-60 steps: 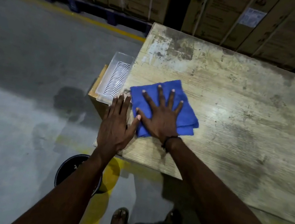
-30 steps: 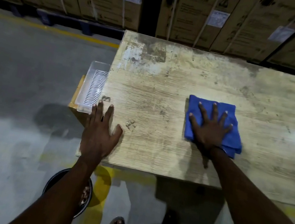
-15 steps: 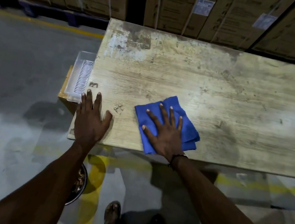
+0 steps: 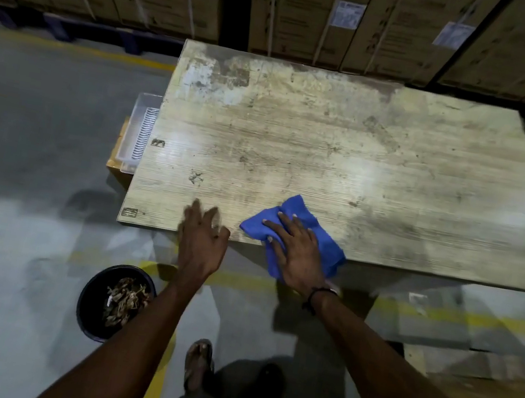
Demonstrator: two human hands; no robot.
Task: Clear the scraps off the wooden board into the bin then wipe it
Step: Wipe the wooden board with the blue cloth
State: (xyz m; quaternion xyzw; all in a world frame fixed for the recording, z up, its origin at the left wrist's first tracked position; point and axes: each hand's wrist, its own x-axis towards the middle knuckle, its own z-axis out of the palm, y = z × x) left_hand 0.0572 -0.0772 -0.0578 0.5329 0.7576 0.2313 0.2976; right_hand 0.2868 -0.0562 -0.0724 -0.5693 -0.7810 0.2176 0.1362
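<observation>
Wooden board [image 4: 346,164], pale, worn, rectangular: scraps gone, wiping step underway. Near: round black bin [image 4: 113,302] on floor, holding scraps. Left hand [image 4: 202,241] blurred, fingers relaxed at near edge. Right hand [image 4: 295,251] flat, fingers straight, pressing crumpled blue cloth [image 4: 296,236] over near edge. Next: strokes toward far, stained side.

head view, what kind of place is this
Most likely a warehouse or storeroom: labelled cardboard cartons stacked on pallets along the back, a bare concrete floor with yellow painted lines, and a worn wooden board as a workbench.
</observation>
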